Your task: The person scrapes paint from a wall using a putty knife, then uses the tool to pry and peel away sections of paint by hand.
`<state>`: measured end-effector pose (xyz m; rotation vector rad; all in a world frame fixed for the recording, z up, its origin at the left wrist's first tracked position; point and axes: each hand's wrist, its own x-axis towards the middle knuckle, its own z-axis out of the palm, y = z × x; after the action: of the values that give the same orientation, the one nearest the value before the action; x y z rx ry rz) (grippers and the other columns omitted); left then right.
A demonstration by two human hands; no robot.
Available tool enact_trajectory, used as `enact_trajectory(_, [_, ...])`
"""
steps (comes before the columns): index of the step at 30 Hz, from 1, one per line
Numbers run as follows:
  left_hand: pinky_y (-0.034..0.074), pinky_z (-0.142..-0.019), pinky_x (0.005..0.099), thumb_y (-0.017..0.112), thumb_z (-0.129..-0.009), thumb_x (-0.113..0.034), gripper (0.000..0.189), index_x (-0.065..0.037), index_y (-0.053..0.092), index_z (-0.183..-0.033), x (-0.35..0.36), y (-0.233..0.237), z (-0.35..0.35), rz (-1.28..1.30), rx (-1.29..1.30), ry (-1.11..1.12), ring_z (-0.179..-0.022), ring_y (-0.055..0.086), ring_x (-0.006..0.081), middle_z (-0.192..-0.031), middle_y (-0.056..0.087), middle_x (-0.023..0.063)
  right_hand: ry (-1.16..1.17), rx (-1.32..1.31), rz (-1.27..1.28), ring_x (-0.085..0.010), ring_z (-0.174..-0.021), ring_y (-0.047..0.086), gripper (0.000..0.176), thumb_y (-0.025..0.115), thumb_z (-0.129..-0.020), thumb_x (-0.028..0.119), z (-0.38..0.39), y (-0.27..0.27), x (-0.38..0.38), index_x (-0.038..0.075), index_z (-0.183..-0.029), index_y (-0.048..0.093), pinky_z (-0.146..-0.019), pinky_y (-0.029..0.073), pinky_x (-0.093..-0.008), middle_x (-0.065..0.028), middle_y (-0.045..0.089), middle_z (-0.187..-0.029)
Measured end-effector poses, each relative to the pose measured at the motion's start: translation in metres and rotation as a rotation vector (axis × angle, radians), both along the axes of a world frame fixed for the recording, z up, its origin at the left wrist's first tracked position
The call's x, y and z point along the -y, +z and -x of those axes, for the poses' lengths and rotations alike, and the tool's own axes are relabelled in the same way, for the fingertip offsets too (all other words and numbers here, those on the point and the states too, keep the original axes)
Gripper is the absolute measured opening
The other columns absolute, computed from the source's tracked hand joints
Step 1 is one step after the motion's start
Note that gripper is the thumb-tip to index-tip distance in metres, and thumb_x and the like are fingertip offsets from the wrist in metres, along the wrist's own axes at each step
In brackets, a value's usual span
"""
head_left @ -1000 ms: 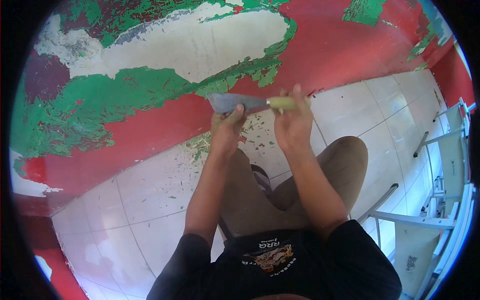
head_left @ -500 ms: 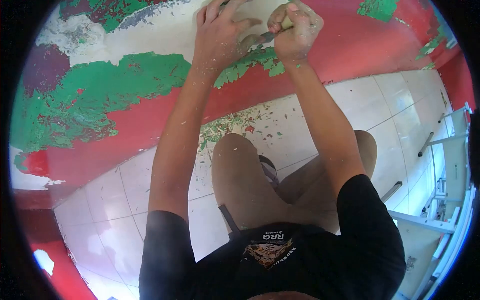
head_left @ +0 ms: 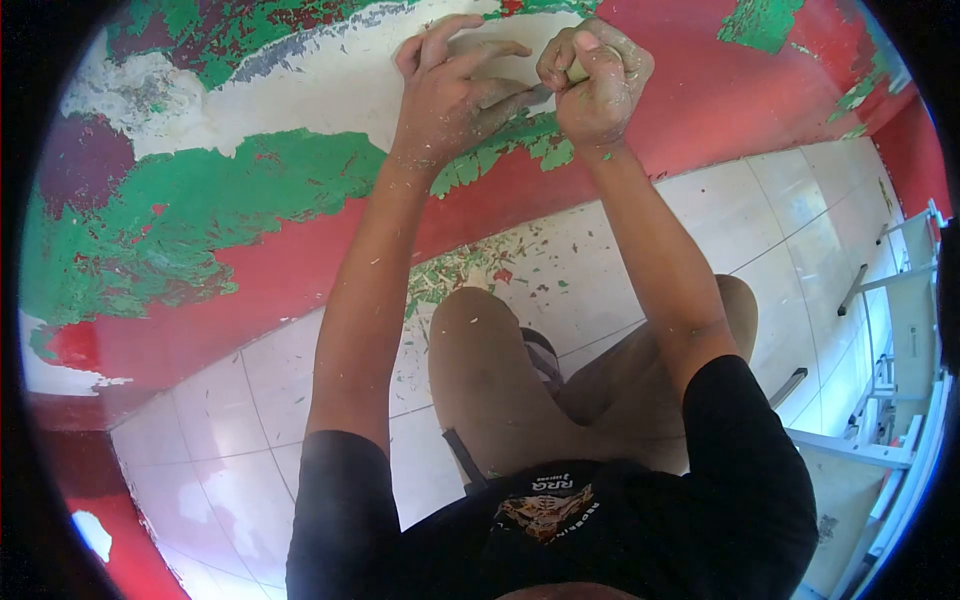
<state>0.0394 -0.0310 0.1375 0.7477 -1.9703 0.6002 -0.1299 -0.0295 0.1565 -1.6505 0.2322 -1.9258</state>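
My right hand (head_left: pixel 603 85) is wrapped around the pale yellowish handle of a scraper (head_left: pixel 577 70), its grey blade mostly hidden between my two hands. Fingers spread, my left hand (head_left: pixel 452 95) lies against a bare white patch of the wall (head_left: pixel 350 75), with its fingertips close to the blade. Just below both hands runs a ragged edge of green paint (head_left: pixel 460 170), and red paint (head_left: pixel 470 210) shows beneath that. Dust and small flecks coat both hands.
Green and red paint chips (head_left: pixel 460 275) litter the white tiled floor (head_left: pixel 590 260) at the wall's foot, by my bent knee (head_left: pixel 475 310). To the right stands a metal-framed object with light panels (head_left: pixel 905 340). Rough white plaster (head_left: pixel 140 85) shows at upper left.
Both hands have shifted slightly, with the right hand a little lower and to the right. The blade between them shows less than before. The scraper stays in the right hand.
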Motion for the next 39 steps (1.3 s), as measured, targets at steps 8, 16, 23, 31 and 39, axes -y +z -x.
enact_trajectory(8, [0.024, -0.106, 0.0399, 0.085, -0.068, -0.037, 0.014, -0.026, 0.082, -0.077, 0.000, 0.000, 0.001, -0.038, 0.011, -0.009, -0.130, 0.047, 0.0214, -0.125, 0.067, -0.0149, -0.043, 0.023, 0.017, -0.0124, -0.047, 0.046, 0.041, 0.057, -0.091, 0.019, 0.001, -0.001, -0.001, 0.000, -0.056, 0.045, -0.045, 0.034, -0.0286, -0.0055, 0.048, -0.053])
enact_trajectory(16, [0.022, -0.110, 0.0427, 0.085, -0.071, -0.033, 0.012, -0.024, 0.081, -0.078, 0.000, -0.002, 0.000, -0.136, -0.040, -0.108, -0.131, 0.048, 0.0216, -0.129, 0.065, -0.0117, 0.035, 0.099, -0.023, -0.0131, -0.050, 0.046, 0.031, 0.051, -0.087, 0.012, 0.002, -0.008, -0.011, -0.005, -0.061, 0.052, -0.047, 0.034, -0.0287, -0.0084, 0.051, -0.056])
enact_trajectory(23, [0.023, -0.109, 0.0408, 0.085, -0.070, -0.031, 0.012, -0.022, 0.081, -0.077, -0.003, 0.002, 0.002, -0.182, -0.051, -0.119, -0.131, 0.047, 0.0213, -0.130, 0.065, -0.0097, 0.061, 0.116, -0.043, -0.0138, -0.051, 0.047, 0.033, 0.053, -0.088, 0.015, 0.006, -0.009, -0.014, -0.005, -0.061, 0.052, -0.047, 0.034, -0.0282, -0.0089, 0.053, -0.057])
enact_trajectory(31, [0.023, -0.108, 0.0394, 0.087, -0.068, -0.035, 0.019, -0.024, 0.083, -0.083, -0.009, 0.004, 0.005, -0.101, 0.097, -0.003, -0.131, 0.048, 0.0218, -0.133, 0.065, -0.0076, 0.049, 0.064, 0.008, -0.0143, -0.052, 0.048, 0.035, 0.054, -0.090, 0.016, 0.000, -0.015, -0.008, -0.004, -0.062, 0.052, -0.049, 0.036, -0.0289, -0.0089, 0.054, -0.057])
enact_trajectory(39, [0.026, -0.108, 0.0380, 0.087, -0.069, -0.031, 0.014, -0.025, 0.082, -0.081, -0.006, 0.005, 0.004, -0.111, 0.085, -0.051, -0.131, 0.049, 0.0222, -0.132, 0.066, -0.0080, 0.044, 0.114, 0.007, -0.0149, -0.053, 0.049, 0.032, 0.052, -0.087, 0.014, 0.005, -0.016, -0.013, -0.005, -0.061, 0.053, -0.050, 0.038, -0.0292, -0.0113, 0.055, -0.059])
